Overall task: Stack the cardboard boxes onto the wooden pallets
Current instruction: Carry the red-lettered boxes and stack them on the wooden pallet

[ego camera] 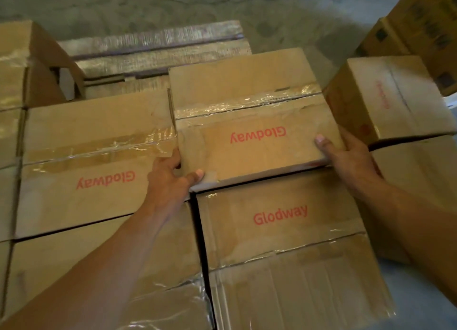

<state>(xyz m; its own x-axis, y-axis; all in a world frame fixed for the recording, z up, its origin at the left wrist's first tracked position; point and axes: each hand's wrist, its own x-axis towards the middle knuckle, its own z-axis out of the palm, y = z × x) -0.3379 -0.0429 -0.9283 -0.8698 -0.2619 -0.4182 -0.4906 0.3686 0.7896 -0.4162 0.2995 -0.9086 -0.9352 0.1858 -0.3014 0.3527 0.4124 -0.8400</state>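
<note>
A taped cardboard box (247, 102) printed "Glodway" in red sits in the middle, its near edge raised over the box in front. My left hand (170, 178) grips its near left corner, thumb on top. My right hand (346, 154) clasps its near right corner, thumb on the lid. A second Glodway box (81, 161) lies flush on its left, and a third Glodway box (284, 230) lies directly in front of it. Bare wooden pallet (158, 47) slats show behind the boxes.
A smaller box (393, 97) rests on another carton at the right. Printed cartons (420, 27) are stacked at the far right. More taped boxes (14, 82) line the left edge. Grey concrete floor (173, 5) lies beyond the pallet.
</note>
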